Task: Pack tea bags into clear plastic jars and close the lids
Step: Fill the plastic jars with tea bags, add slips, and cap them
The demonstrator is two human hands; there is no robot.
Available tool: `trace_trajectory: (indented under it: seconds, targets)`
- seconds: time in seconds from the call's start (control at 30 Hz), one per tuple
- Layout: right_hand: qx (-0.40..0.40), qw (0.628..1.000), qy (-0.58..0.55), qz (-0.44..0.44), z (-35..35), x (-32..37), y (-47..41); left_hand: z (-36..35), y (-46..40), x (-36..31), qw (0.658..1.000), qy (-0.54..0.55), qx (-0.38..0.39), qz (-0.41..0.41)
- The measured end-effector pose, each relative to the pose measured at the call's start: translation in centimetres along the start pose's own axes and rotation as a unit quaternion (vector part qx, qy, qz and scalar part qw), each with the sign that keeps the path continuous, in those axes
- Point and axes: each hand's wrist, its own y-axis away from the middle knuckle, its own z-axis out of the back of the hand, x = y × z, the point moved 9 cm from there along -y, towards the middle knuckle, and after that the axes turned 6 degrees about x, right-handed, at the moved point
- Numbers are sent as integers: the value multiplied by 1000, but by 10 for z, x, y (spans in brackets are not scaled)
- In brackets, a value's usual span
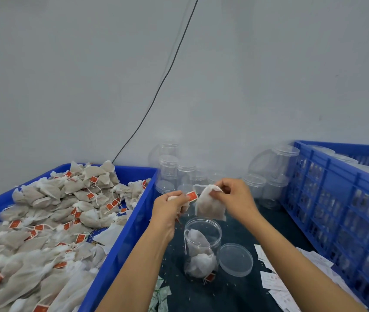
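Observation:
An open clear plastic jar point(202, 247) stands on the dark table below my hands, holding a few tea bags. Its clear lid point(235, 259) lies flat just to its right. Above the jar hangs a beige tea bag point(210, 207), and my right hand point(235, 198) pinches its top corner. My left hand point(171, 207) pinches the bag's red tag point(192, 196) and also holds another tea bag in its palm. A blue bin point(134, 221) at the left is heaped with tea bags point(44, 221).
Several empty clear jars point(179, 172) stand against the wall behind my hands. A blue slatted crate point(336, 199) at the right holds lidded jars. White paper slips point(275, 280) and small green sachets point(160, 296) lie on the table near the front. A black cable point(156, 95) hangs down the wall.

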Motion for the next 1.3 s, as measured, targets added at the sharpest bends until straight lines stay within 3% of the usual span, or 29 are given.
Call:
trace_trajectory:
  seconds: [0.17,0.23,0.33,0.47,0.6,0.67,0.8,0.87,1.0,1.07,1.17,1.3]
  targets:
    - [154,988,18,-6,-30,-9,10,1,4,1,999,33,-2,20]
    - [198,975,95,23,-44,-7,13,2,6,-1,999,48,-3,17]
    - [261,920,284,74,-73,-4,18,5,7,0,995,89,-29,18]
    - [337,863,369,66,-109,-8,26,13,7,2,990,128,-57,21]
    - [424,803,419,-8,-121,-27,33,19,7,5,993,95,-66,26]
    - [458,791,401,-64,-123,-35,37,22,6,5,996,45,-78,20]
    - [518,743,414,-85,-120,-29,44,19,5,1,996,-45,-75,-7]
    - [494,759,418,-73,-103,-21,36,16,6,-3,994,-79,-75,-23]
    - [377,867,323,-36,-63,-1,14,16,6,-13,989,-95,-102,-57]
    - [317,903,289,20,-60,15,14,15,6,-15,986,-105,-115,-59]
    - [277,922,265,52,-74,19,23,15,8,-16,982,-105,-136,-74]
    - [281,928,241,33,-88,6,30,24,12,-18,978,-90,-166,-86]
